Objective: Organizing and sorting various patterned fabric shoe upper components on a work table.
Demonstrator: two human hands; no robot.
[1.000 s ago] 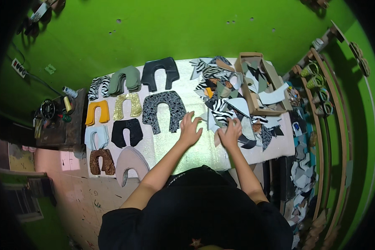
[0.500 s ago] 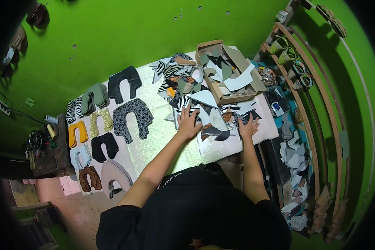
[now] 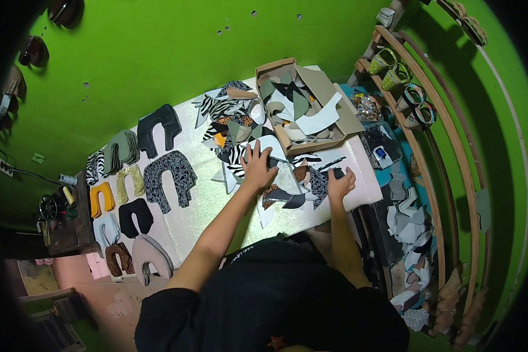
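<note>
My left hand (image 3: 258, 168) lies with its fingers spread on a loose pile of cut material pieces (image 3: 232, 132). The pile mixes zebra-striped, white, olive, orange and leopard-patterned scraps. Under and beside that palm are white and dark pieces. To the right, my right hand (image 3: 340, 185) has its thumb and fingers bent around a small black piece (image 3: 336, 173). A black-and-grey patterned piece (image 3: 317, 185) lies just left of it. Behind both hands an open cardboard box (image 3: 283, 141) holds more pieces in olive, white, black and beige.
Stacks of arch-shaped cutouts, including a grey patterned stack (image 3: 182, 161) and a yellow stack (image 3: 101, 199), line the table's left side. A wooden rack with sandals (image 3: 397, 76) stands at right. Scraps (image 3: 413, 220) fill the space beside the table. A green wall (image 3: 176, 53) borders the back.
The view has shifted a little, so the table sits further left. My right hand's fingers have drawn in around the black piece; my left hand stays spread on the pile.
</note>
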